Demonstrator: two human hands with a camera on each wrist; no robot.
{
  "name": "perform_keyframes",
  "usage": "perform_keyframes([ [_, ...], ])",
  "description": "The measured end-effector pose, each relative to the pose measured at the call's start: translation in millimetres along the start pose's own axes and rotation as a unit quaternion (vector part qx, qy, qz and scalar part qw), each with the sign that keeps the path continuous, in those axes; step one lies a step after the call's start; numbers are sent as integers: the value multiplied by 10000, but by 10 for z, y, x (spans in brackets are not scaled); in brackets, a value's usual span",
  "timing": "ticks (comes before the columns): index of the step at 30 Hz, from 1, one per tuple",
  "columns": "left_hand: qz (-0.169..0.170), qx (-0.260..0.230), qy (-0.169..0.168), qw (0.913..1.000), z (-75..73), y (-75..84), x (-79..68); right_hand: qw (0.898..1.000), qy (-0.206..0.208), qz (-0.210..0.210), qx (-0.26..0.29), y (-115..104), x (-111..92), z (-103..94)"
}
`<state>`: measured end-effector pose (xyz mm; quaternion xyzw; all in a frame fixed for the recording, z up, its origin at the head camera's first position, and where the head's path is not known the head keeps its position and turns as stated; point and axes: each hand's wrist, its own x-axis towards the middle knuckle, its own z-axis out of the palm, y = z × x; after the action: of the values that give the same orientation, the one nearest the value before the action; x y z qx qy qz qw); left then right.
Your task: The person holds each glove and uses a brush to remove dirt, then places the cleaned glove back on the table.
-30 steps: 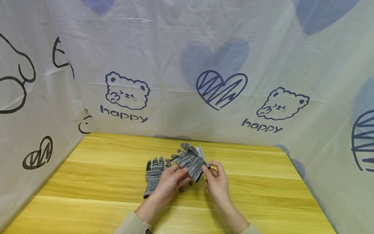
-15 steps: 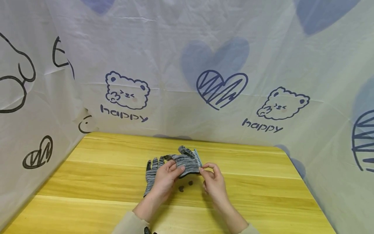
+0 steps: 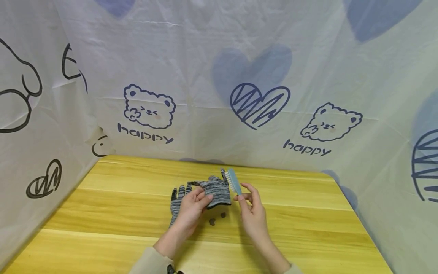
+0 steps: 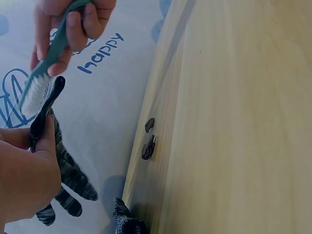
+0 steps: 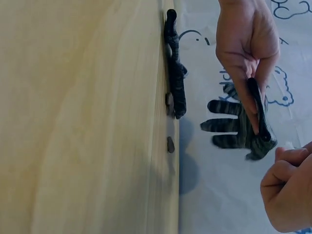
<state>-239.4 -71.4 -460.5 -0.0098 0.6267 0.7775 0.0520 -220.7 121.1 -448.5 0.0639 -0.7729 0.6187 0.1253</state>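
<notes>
My left hand (image 3: 192, 208) pinches a grey-and-black knit glove (image 3: 219, 193) near its dark-edged cuff, above the table. Its fingers hang loose past the hand in the left wrist view. The fingers of my right hand (image 3: 254, 215) grip a small blue-green brush (image 3: 234, 180) by its handle. Its white bristles (image 4: 34, 95) face the held glove and sit right at its edge. A second matching glove (image 3: 176, 203) lies on the table to the left, partly hidden behind my left hand and wrist.
Two small dark lumps (image 3: 212, 221) lie on the wood-grain table (image 3: 308, 228) just below the held glove. A white sheet (image 3: 205, 125) printed with hearts and bears hangs behind the table and along its sides.
The held glove has turned from slanted to nearly level and shifted slightly left. The brush, mostly hidden behind the glove earlier, has come into view at its right with its back showing.
</notes>
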Motion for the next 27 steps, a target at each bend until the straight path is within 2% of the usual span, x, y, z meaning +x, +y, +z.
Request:
perform_keyframes([
  [3, 3, 20, -18, 10000, -5, 3, 3, 9978, -80, -652, -110, 0, -21, 13],
  [6, 2, -7, -37, 10000, -5, 7, 2, 9914, -228, -1237, -359, 7, -39, 31],
  [9, 21, 1, 10, 10000, -1, 7, 0, 9828, -498, -1593, -794, 13, -63, 51],
  [13, 60, -142, 88, 9998, 12, 18, 11, 9734, -836, -1620, -1389, 28, -96, 76],
  [16, 95, -385, 46, 9992, 25, 30, 22, 9688, -913, -1568, -1689, 44, -113, 84],
  [22, 71, -644, -51, 9979, 33, 34, 31, 9660, -834, -1545, -1898, 54, -115, 83],
  [27, 13, -581, -77, 9983, 18, 30, 3, 9646, -642, -1595, -2002, 52, -111, 80],
])
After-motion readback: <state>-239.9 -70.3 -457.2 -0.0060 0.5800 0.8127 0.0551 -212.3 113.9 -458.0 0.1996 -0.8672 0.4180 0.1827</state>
